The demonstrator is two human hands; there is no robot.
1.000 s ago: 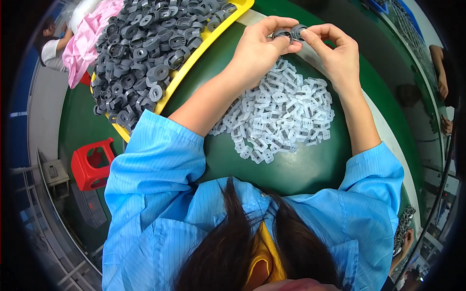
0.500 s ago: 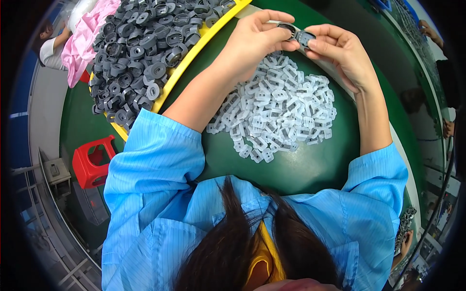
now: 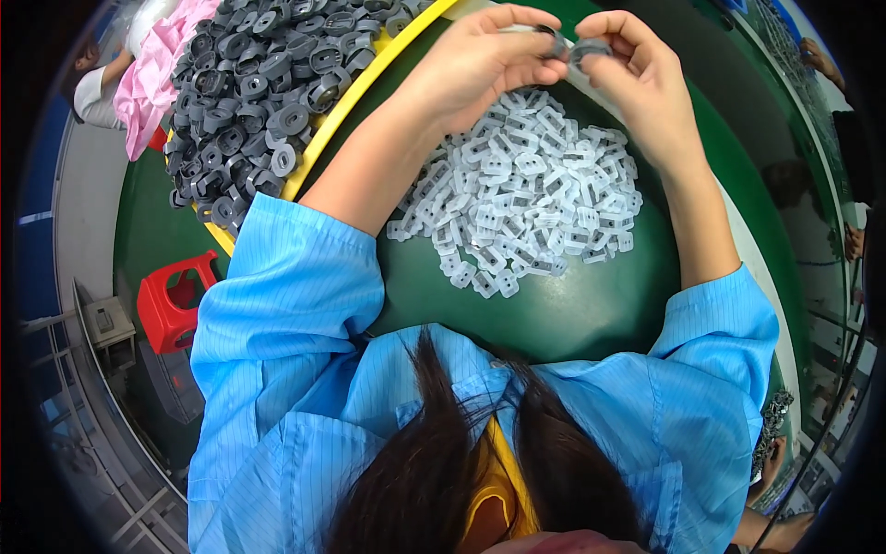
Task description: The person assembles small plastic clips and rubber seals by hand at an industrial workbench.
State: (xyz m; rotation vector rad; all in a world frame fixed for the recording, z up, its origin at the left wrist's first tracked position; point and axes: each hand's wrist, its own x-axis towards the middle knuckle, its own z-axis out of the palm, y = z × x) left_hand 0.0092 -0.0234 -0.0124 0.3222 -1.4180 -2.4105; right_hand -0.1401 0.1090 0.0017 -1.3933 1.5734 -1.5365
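My left hand (image 3: 484, 65) pinches a dark round plastic part (image 3: 550, 39) between thumb and fingers, above the far side of the green table (image 3: 572, 323). Facing it, my right hand (image 3: 646, 88) grips a grey plastic part (image 3: 591, 48), its details smeared by motion. The two parts are close together, and I cannot tell whether they touch. Below my hands lies a heap of small translucent white plastic pieces (image 3: 526, 189) with dark slots.
To the left, a yellow-rimmed tray (image 3: 334, 106) holds a big heap of dark grey round plastic parts (image 3: 263, 83). Pink cloth (image 3: 159, 78) lies beyond it. A red stool (image 3: 171, 309) stands on the left. Another person's hand (image 3: 817, 57) shows at the right.
Both hands have moved slightly farther away. My right hand has turned, and the grey part in it has tilted and now looks rounder and blurred.
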